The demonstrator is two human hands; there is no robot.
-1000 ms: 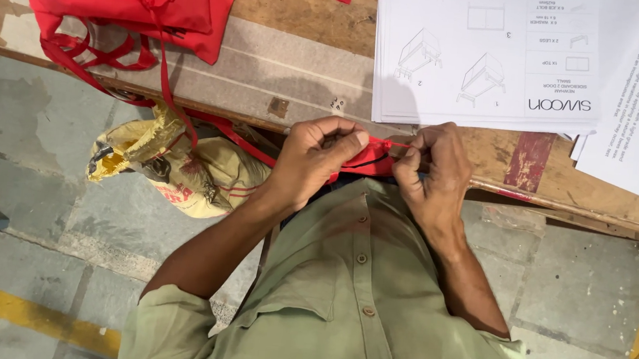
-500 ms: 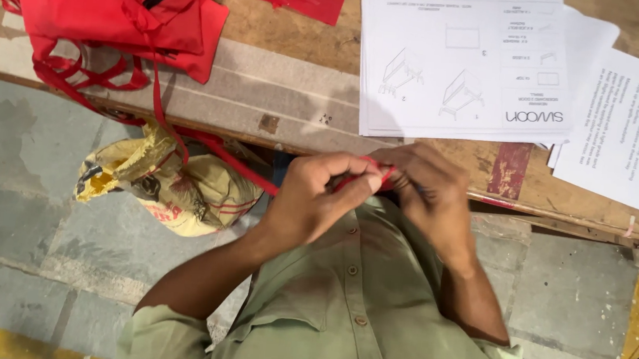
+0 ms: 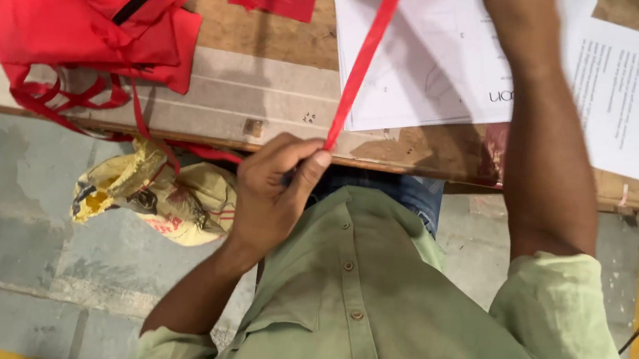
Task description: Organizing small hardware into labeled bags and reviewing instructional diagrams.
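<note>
— Left hand [image 3: 275, 191]: how is it set?
— Pinched shut on the red strap [image 3: 362, 63], which is stretched up and rightward from it. The right arm [image 3: 549, 147] is raised; its hand is hidden. Even tension should be kept.

head cam | looks straight down, close | over own chest onto wooden table [image 3: 265, 96] edge
</note>
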